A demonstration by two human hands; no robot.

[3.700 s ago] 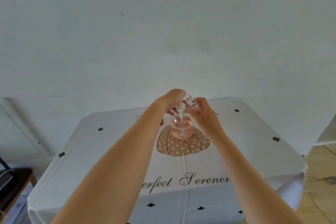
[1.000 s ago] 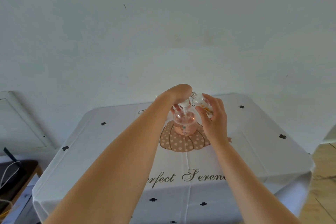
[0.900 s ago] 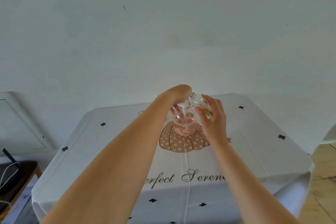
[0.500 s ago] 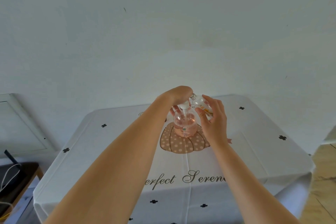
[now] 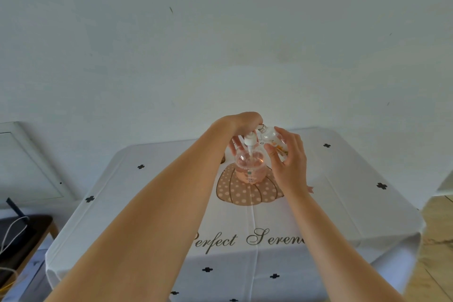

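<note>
On tablecloth [image 5: 348,208], left hand [image 5: 242,122] clasps pump bottle [image 5: 250,167] from above, right hand [image 5: 291,165] grips vial [image 5: 270,137] beside

The left forearm [image 5: 157,208] and right forearm [image 5: 328,228] stretch far. The left hand [image 5: 241,125] arches down at the wrist, fingers curled. The right hand [image 5: 289,164], just beside it, grips with its fingers pointing up.

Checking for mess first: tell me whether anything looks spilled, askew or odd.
Nothing stands out. The pump bottle stands upright on the tablecloth, no spill visible. Only the small bottle tilts, held by the right hand toward the pump head under the left hand.
</note>
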